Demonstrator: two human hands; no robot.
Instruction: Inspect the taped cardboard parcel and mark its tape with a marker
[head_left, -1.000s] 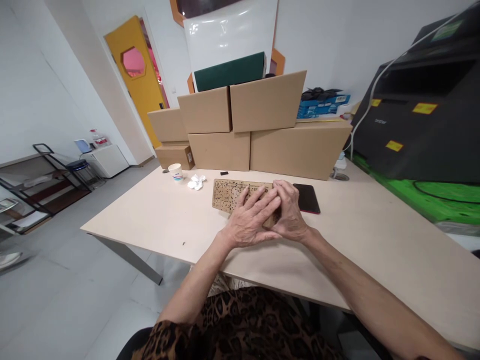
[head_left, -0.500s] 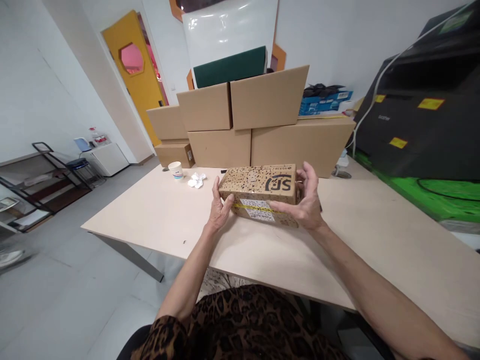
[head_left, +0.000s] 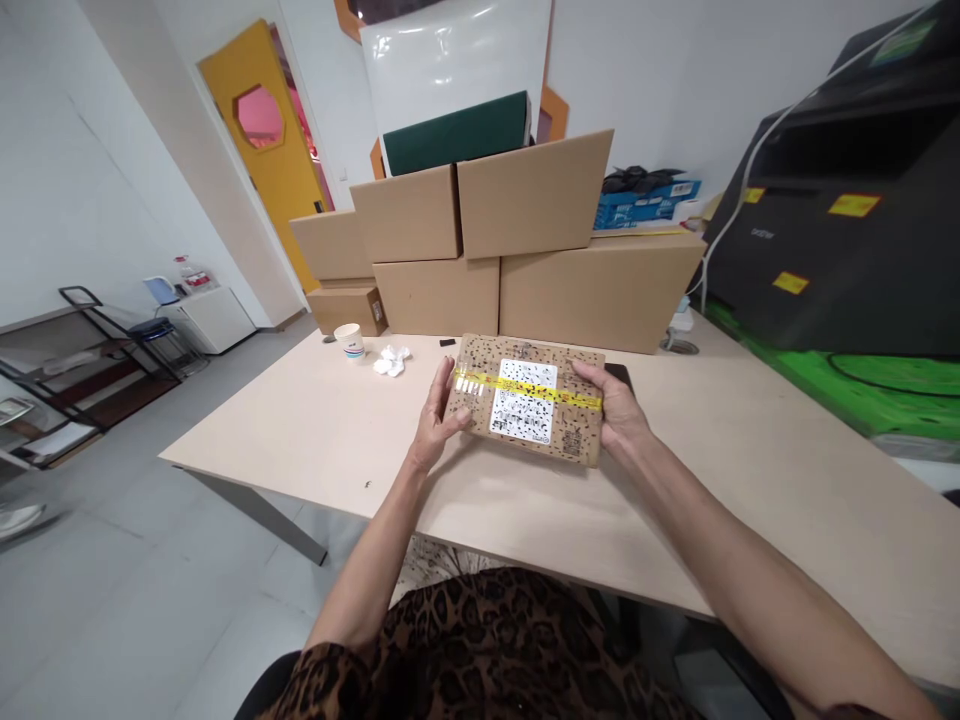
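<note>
Above the smooth table (head_left: 315, 430), rectangular, seemingly cardboard parcel (head_left: 526, 400) between both hands' grip.

White walls, a yellow door (head_left: 266, 150), grey floor (head_left: 150, 590) and a beige table (head_left: 750, 480).

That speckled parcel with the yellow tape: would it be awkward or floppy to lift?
Probably not. The parcel looks like a stiff cardboard box, holding its flat faces while the left hand and right hand grip only its ends. It seems fairly light, held above the table. Its flat sides should not roll.
</note>
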